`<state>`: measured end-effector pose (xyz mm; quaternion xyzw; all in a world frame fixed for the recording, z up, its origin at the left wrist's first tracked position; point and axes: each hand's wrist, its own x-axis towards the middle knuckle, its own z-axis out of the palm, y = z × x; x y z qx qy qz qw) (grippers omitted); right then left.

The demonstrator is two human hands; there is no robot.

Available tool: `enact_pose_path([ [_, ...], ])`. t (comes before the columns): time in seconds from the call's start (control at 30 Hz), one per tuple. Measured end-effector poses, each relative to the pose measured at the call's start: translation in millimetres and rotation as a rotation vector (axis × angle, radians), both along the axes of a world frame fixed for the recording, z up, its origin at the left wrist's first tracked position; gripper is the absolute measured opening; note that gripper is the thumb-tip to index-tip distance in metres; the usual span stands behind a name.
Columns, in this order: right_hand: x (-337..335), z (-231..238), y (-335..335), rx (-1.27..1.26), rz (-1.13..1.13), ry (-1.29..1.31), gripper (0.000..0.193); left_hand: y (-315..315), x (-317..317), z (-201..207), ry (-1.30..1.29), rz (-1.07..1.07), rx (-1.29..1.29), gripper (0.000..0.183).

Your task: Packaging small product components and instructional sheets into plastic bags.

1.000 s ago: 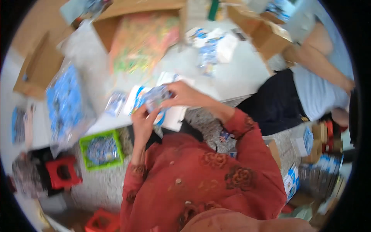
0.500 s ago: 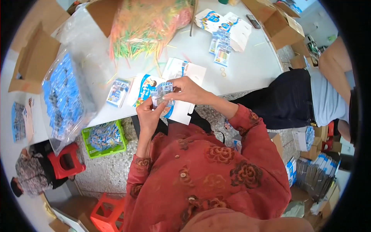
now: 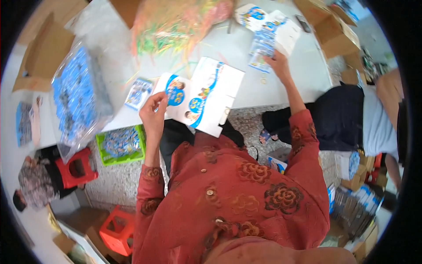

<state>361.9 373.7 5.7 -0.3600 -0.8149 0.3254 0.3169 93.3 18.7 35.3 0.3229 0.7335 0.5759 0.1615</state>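
The right hand point(image 3: 278, 65) is reaching over the white table point(image 3: 303, 83) and touching the blue packets point(image 3: 263, 46), which are lying partly over a farther carton point(image 3: 288, 37); whether it is grasping any, I cannot tell. The left hand point(image 3: 154, 112) is bending its fingers beside a nearer carton point(image 3: 225, 88), its hold unclear.

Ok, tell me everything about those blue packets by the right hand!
The blue packets are blue and white and look like thin plastic. Several overlap in a pile, lying on printed white cardboard, their near end reaching over the white table. The right hand is there; I can't tell whether it grips.
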Motion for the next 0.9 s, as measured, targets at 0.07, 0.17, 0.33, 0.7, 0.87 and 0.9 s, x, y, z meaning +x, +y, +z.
enact_pose_path([
  [0.07,-1,4,0,0.002,-0.123,-0.155,0.031,-6,-19,-3,0.127,0.103,0.042,0.018],
  [0.17,5,-17,8,0.196,-0.242,-0.086,0.041,-8,-47,-4,0.360,0.214,-0.069,0.029],
  [0.33,-6,-10,-6,0.395,-0.262,-0.085,0.047,-8,-84,-32,0.679,0.313,-0.273,0.053],
  [0.7,-43,15,-70,0.392,-0.056,0.016,0.033,-10,-85,-40,0.844,0.345,-0.489,0.059],
  [0.87,-64,22,-89,0.383,0.086,0.038,0.029,-8,-80,-37,0.867,0.380,-0.373,0.059],
  [0.9,-67,23,-93,0.384,0.086,0.037,0.029,-8,-78,-36,0.880,0.388,-0.343,0.058],
])
